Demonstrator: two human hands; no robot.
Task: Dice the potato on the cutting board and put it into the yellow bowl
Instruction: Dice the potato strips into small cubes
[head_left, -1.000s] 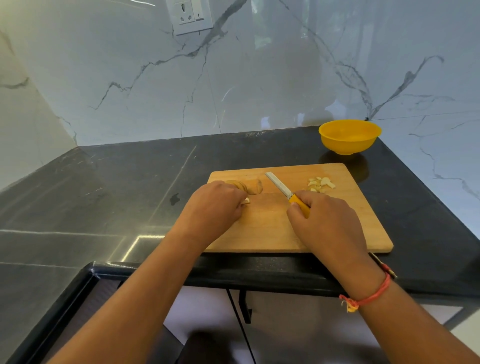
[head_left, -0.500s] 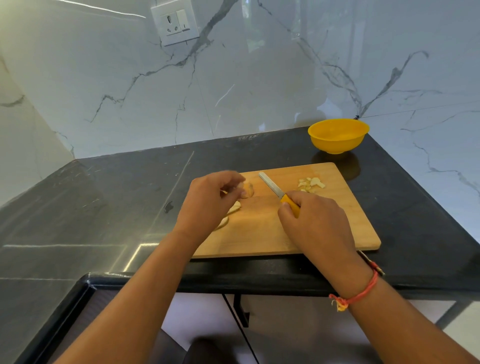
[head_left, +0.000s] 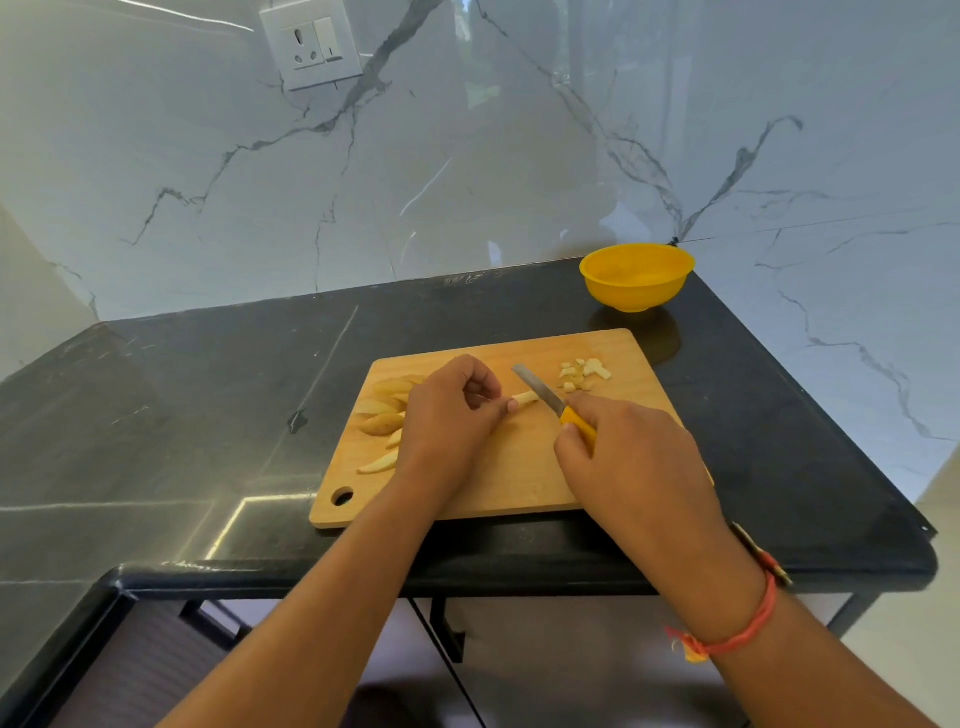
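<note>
The left hand (head_left: 449, 410) pinches a potato strip (head_left: 523, 399) on the cutting board (head_left: 519, 483). Just right of it, the right hand (head_left: 631, 467) grips the knife (head_left: 553, 402), its blade apparently touching the strip.

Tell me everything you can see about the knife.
The knife is small, with a plain silver blade that looks like metal and a bright yellow handle, mostly hidden in the right hand that grips it. The blade points away and leftward, low over the wooden cutting board, meeting the end of a pale potato strip pinched by the left hand. Whether it has cut in cannot be told.
</note>
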